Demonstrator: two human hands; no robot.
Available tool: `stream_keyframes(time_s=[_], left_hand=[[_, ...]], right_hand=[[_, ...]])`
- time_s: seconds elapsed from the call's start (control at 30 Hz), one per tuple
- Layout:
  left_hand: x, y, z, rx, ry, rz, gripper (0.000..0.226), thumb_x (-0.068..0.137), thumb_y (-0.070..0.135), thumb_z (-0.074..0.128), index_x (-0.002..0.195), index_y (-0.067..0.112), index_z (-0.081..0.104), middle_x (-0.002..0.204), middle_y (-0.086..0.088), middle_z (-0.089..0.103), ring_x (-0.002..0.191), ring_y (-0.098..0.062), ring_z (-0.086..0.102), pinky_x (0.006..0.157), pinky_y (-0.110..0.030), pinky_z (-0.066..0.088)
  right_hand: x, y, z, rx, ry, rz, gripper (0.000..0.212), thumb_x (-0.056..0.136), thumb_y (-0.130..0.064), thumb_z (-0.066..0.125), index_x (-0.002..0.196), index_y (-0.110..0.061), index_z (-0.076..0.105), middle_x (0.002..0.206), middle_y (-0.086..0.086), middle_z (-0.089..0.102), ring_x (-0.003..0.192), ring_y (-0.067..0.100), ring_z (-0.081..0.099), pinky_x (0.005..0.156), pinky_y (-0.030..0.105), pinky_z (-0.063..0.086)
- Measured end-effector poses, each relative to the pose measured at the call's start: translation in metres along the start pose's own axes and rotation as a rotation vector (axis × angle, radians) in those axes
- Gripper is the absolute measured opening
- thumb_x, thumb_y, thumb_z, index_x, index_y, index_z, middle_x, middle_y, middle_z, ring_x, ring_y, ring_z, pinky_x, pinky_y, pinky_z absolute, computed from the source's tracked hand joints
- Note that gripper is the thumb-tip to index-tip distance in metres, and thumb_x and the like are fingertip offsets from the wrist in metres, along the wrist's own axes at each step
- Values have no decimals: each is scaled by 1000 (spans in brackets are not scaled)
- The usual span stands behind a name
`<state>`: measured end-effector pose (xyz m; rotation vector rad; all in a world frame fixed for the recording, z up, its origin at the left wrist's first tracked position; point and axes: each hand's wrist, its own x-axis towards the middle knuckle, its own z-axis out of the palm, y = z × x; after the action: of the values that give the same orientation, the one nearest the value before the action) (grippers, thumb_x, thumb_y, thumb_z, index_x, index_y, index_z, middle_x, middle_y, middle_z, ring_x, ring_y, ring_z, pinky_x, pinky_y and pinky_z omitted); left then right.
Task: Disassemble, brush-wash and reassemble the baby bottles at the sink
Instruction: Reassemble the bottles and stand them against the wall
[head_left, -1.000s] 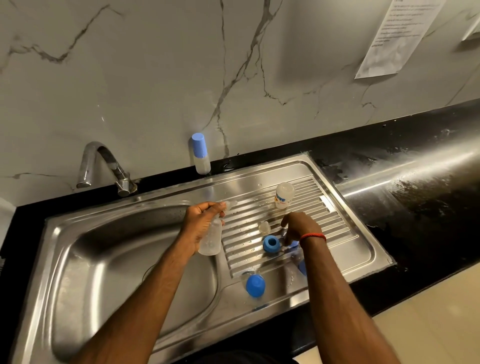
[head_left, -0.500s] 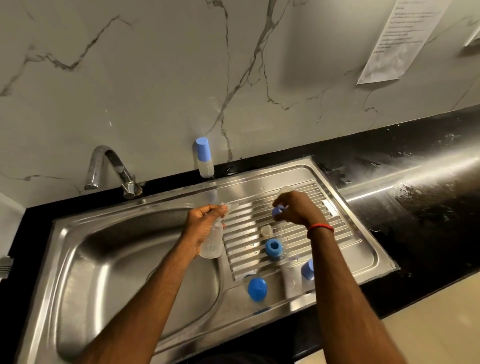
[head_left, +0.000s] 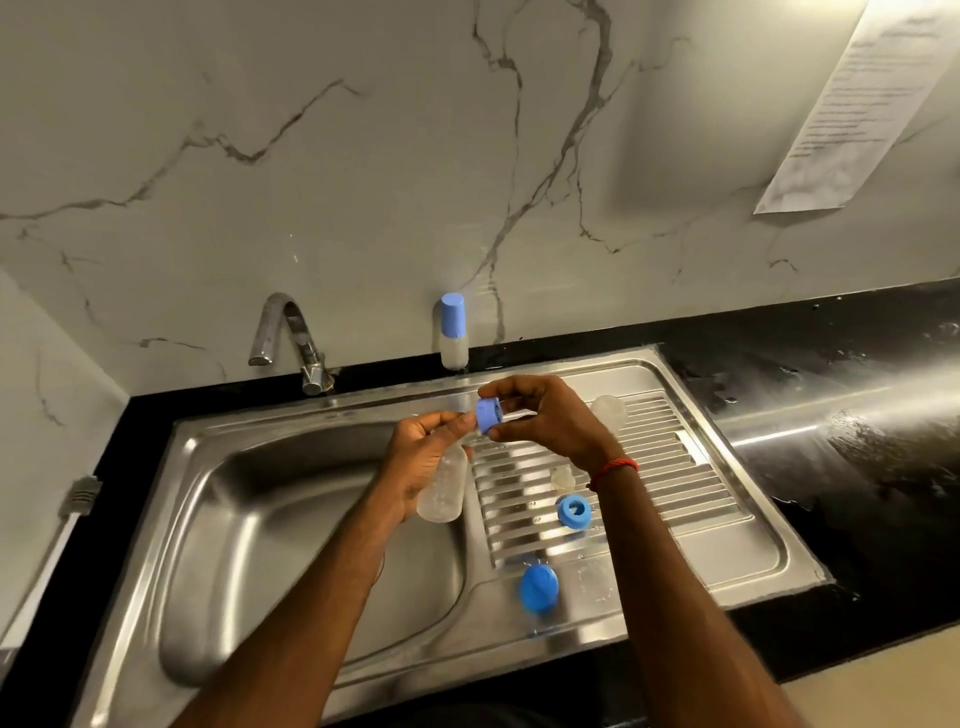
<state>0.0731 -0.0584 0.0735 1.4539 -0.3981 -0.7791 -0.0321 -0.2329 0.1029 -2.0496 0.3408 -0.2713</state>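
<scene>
Head view: our left hand grips a clear plastic bottle body while our right hand pinches a blue screw collar by its neck.

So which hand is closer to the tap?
Left. The left hand, holding the clear bottle, is down-right of the tap; the right hand, pinching a blue ring, is farther right over the draining board.

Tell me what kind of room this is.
Probably a kitchen: a stainless steel sink with a ribbed drainboard, a tap at the wall, and a black countertop beside it.
</scene>
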Motion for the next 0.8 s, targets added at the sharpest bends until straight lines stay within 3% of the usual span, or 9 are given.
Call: stream_keyframes(time_s=[0.1,0.3,0.47,0.57,0.7,0.8], left_hand=[[-8,0,-8,-36,-7,1,45,75,41,74,106,9,72,100,-17,73,84,-28,69,70,-35,56],[-17,-1,-25,-83,-30,-10,40,81,40,70,108,11,72,100,-17,73,83,-28,68,70,-35,55],[-23,-3,-35,-70,-32,29,39,86,41,72,110,10,72,98,-20,72,85,-31,67,80,-42,54],[-28,0,-41,-80,-16,32,38,83,42,75,107,13,75,96,-16,74,86,-30,68,76,-39,54],[-33,8,-47,-167,30,12,42,76,43,79,105,13,74,97,-14,75,87,-30,67,74,-37,54],[-34,7,-49,-225,111,26,66,57,55,91,108,18,73,103,-14,74,94,-33,67,77,-41,54]], right_hand=[[-1,-10,11,-9,10,-32,51,73,-18,88,120,-21,67,108,-8,72,97,10,69,91,28,56],[-4,-24,25,-5,63,-60,44,66,-20,92,103,-17,67,95,-6,73,85,9,69,78,23,58],[-6,-35,41,-29,108,-88,36,64,-18,93,90,-12,68,78,-6,71,67,4,67,64,16,54],[-5,-40,48,7,125,-111,28,69,-15,89,87,-4,70,77,2,74,67,13,73,66,22,59],[-3,-46,60,20,176,-153,24,78,-13,82,98,-1,74,81,1,73,70,10,73,70,20,58],[0,-50,68,6,191,-178,23,82,-16,80,101,-3,74,83,0,73,70,10,73,71,21,59]])
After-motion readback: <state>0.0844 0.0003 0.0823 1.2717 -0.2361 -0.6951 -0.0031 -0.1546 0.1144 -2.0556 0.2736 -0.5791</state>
